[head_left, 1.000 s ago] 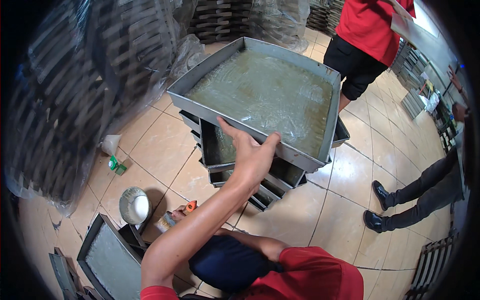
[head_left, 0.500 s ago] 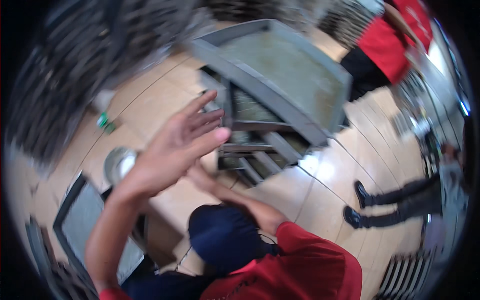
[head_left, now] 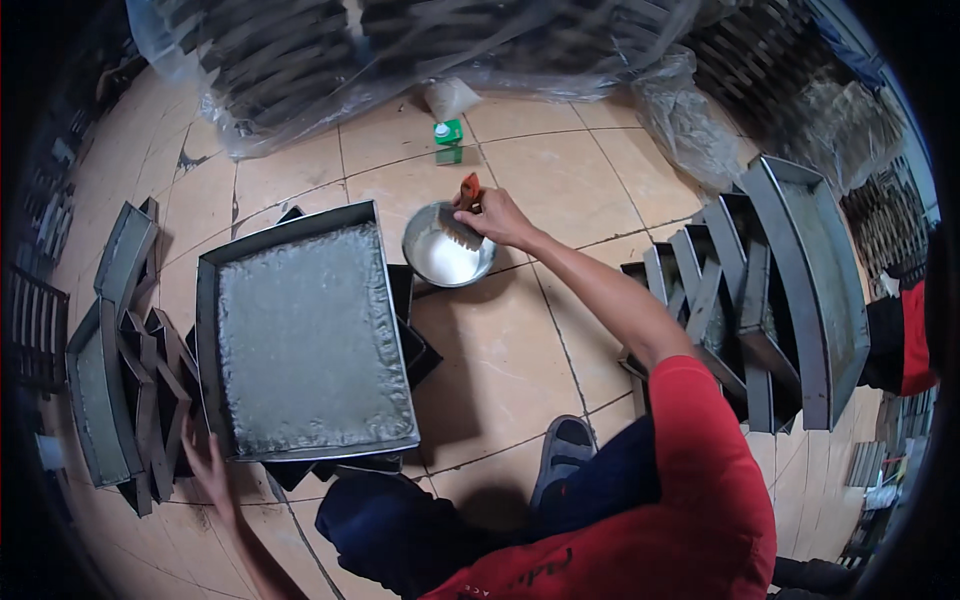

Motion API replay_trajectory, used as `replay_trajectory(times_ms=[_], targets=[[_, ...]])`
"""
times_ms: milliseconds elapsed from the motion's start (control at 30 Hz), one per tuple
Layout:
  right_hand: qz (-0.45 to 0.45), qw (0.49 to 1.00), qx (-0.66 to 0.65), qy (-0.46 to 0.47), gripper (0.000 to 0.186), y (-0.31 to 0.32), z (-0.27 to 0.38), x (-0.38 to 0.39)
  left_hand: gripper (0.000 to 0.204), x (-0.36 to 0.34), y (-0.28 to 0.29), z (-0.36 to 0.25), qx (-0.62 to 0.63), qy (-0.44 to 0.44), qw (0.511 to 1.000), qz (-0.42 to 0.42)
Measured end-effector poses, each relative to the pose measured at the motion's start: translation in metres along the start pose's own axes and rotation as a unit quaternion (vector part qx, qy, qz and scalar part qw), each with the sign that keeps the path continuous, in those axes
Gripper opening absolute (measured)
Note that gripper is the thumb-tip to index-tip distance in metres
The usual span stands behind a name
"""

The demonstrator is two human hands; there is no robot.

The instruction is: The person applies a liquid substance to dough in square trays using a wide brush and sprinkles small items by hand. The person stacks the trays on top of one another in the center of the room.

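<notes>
My right hand (head_left: 497, 217) grips a brush (head_left: 462, 232) by its orange-tipped handle. The bristles point down into a round metal bowl (head_left: 409, 238) that holds a white liquid (head_left: 447, 258). At the left, my left hand (head_left: 207, 468) has its fingers stretched out beside the near left corner of a rectangular metal tray (head_left: 408, 440). Whether the fingertips touch the tray wall I cannot tell. The tray's inside has a grey, wet-looking coating with a rough edge, and it sits on top of other stacked trays.
More metal trays (head_left: 100, 400) are piled at the left, and a taller crisscross stack (head_left: 815, 300) stands at the right. Beyond the bowl are a green-and-white carton (head_left: 448, 132) and a small plastic bag (head_left: 452, 98). Plastic-covered racks (head_left: 520, 40) line the back. Another person's red garment (head_left: 917, 335) shows at far right.
The view has swung left, from the stack of trays to the bowl and coated tray. My left hand has dropped from mid-view to the tray's corner. My right hand, hidden before, now shows the brush.
</notes>
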State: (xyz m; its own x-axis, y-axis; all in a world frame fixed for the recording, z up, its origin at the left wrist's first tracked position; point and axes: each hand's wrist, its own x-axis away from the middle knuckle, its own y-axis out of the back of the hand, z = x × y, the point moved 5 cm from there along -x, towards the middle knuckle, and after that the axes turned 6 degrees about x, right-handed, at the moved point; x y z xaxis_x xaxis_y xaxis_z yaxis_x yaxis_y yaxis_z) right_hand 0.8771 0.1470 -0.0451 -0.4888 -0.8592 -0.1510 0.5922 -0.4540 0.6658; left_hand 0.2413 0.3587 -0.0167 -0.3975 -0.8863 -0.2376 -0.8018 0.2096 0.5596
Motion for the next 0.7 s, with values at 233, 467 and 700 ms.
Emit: replay_trajectory(times_ms=[233, 467, 700], targets=[[-0.074, 0.974, 0.171, -0.132, 0.033, -0.085, -0.066, -0.005, 0.059, -0.015, -0.015, 0.104, 0.075, 0.127, 0.989, -0.001], [-0.239, 0.951, 0.131, -0.143, 0.030, -0.090, -0.074, 0.021, 0.054, 0.026, -0.008, 0.124, 0.160, 0.211, 0.964, 0.016], [-0.221, 0.930, 0.159, -0.247, 0.038, -0.110, -0.053, 0.043, 0.053, -0.022, 0.005, 0.114, 0.125, 0.127, 0.973, 0.148]])
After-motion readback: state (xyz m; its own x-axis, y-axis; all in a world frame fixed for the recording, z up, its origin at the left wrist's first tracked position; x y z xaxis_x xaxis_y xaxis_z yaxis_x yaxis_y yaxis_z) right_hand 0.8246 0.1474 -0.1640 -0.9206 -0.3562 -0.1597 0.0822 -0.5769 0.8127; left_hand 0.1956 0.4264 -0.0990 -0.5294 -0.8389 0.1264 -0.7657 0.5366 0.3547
